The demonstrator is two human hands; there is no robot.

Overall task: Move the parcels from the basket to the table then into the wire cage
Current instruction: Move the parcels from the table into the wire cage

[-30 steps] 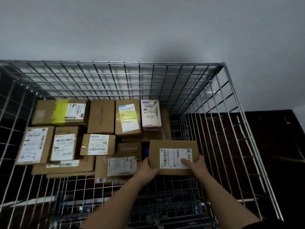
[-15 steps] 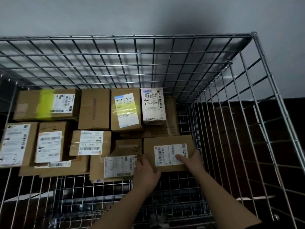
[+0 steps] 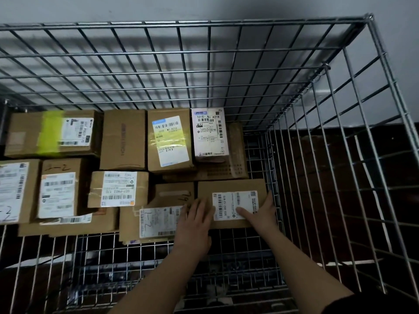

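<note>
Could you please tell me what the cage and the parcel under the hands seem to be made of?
Cage: shiny silver wire grid, probably plated steel.
Parcel: dull brown box, apparently cardboard, with a white printed label, likely paper.

The flat brown cardboard parcel with a white barcode label (image 3: 231, 203) has come down from mid-air to lie by the wire cage's (image 3: 353, 155) right wall. The left hand (image 3: 196, 225) has flattened on top; the right hand (image 3: 260, 214) keeps its grip.

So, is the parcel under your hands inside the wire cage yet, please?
Inside: the parcel lies flat, label up, among other boxes within the wire cage.
</note>
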